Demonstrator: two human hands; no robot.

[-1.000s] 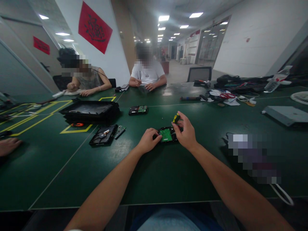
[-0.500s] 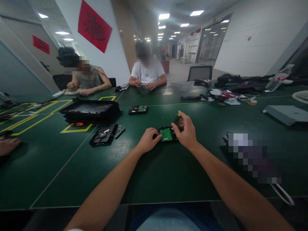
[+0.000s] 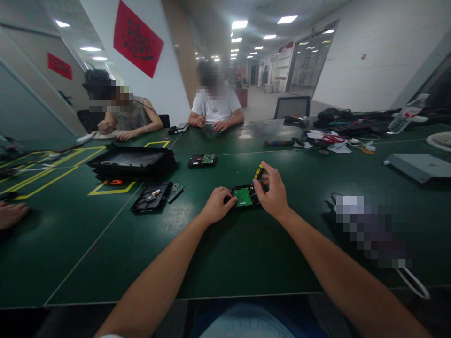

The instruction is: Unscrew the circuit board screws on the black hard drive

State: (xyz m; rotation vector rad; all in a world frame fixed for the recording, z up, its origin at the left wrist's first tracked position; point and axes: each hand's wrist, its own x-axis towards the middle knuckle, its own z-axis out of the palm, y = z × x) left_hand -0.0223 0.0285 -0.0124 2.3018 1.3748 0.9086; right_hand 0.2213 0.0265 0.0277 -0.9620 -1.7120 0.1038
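A hard drive (image 3: 243, 196) lies flat on the green table before me, its green circuit board facing up. My left hand (image 3: 219, 205) grips its left edge with the thumb on top. In my right hand (image 3: 272, 193) is a screwdriver with a yellow and black handle (image 3: 259, 172), held upright over the drive's right end. Its shaft and tip are hidden or too small to make out. Left of my hands lies an opened black drive casing (image 3: 151, 197) with a loose circuit board (image 3: 175, 191) beside it.
Beyond my hands is another hard drive (image 3: 202, 160). Stacked black trays (image 3: 134, 159) stand left, near orange-handled pliers (image 3: 113, 182). A grey metal box (image 3: 419, 167) and a blurred-out object (image 3: 369, 230) are at right. Two people sit across; another person's hand (image 3: 12, 213) rests at far left.
The screwdriver handle has turned in my right fingers and shows more yellow. My left hand and the hard drive have stayed in place.
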